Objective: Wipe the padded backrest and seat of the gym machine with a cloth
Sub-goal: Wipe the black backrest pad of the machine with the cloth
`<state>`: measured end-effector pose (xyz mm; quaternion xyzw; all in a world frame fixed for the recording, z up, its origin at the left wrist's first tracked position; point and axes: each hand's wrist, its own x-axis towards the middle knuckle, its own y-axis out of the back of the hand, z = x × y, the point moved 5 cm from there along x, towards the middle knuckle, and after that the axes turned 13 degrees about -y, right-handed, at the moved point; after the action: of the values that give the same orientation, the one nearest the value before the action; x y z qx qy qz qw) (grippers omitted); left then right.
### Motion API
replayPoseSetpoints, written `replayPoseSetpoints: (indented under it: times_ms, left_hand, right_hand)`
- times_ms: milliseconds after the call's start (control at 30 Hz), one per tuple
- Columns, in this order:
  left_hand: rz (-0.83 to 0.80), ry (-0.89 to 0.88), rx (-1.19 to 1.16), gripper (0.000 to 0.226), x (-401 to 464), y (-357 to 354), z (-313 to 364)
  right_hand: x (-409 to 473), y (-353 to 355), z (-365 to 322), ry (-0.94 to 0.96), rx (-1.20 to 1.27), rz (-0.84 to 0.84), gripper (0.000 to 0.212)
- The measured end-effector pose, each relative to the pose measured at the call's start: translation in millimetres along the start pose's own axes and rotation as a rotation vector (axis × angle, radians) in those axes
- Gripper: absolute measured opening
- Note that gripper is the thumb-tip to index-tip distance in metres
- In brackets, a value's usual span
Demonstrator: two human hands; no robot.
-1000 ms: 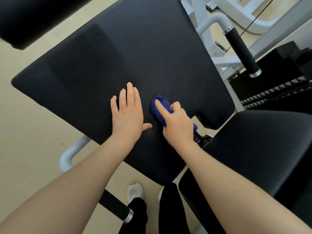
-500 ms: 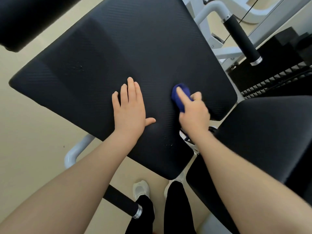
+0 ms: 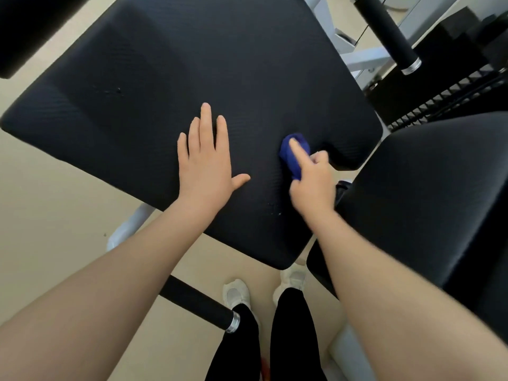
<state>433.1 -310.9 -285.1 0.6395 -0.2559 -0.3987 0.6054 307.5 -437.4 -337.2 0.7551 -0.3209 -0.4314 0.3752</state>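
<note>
cloth (image 3: 294, 155): small blue wad, bunched up, long axis running roughly from near-right up to far-left, far end poking out past the knuckles toward the top of the pad
cloth spot: pressed onto the big black pad (image 3: 192, 78), down by its right-hand lower corner, just beside the notch where the edge curves in
right hand (image 3: 312, 182): fingers curled round the wad, index finger laid straight along the top of it, pinning it to the pad; a bit motion-blurred
left hand (image 3: 204, 163): flat on the pad, fingers straight and together, thumb out to the side, holding nothing, near the wad but not touching it
pad edges: near edge runs right under both wrists, right edge close to the cloth, loads of open black surface up and to the left
specks: few tiny droplets or crumbs far-left (image 3: 118, 90) and near the right wrist (image 3: 275, 210), can't tell which
second pad (image 3: 428, 202): black, off to the right, just beside the first
handles: black grip with chrome cap below (image 3: 200, 305), another top right (image 3: 390, 34)
floor (image 3: 49, 204): beige, white shoes (image 3: 236, 294) and black trousers at the bottom
</note>
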Motion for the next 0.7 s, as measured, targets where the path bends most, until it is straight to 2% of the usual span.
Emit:
replayPoseSetpoints:
  times_ms: [133, 233, 300, 400, 467, 567, 700]
  left_hand:
    - [-0.051, -0.130, 0.044, 0.097, -14, 4, 9]
    - [-0.112, -0.199, 0.049, 0.089, -25, 2, 17]
    - [-0.146, -0.229, 0.059, 0.087, -28, -1, 16]
    - [-0.219, -0.275, 0.083, 0.090, -31, -7, 10]
    - [-0.263, -0.301, 0.119, 0.101, -34, -11, 7]
    - [-0.318, -0.326, 0.227, 0.116, -39, -20, 12]
    - [-0.316, -0.288, 0.255, 0.119, -41, -25, 16]
  right_hand:
    - [-69, -26, -11, 0.244, -0.204, -0.056, 0.076]
    - [-86, -31, -7, 0.343, -0.349, -0.144, 0.077]
    - [-76, -26, -4, 0.286, -0.393, -0.079, 0.074]
    - [-43, -13, 14, -0.161, -0.247, 0.022, 0.071]
    - [-37, -16, 22, -0.281, -0.162, -0.007, 0.074]
    - [-65, -23, 18, -0.125, -0.178, -0.087, 0.083]
    - [-116, -46, 15, 0.045, -0.243, -0.271, 0.083]
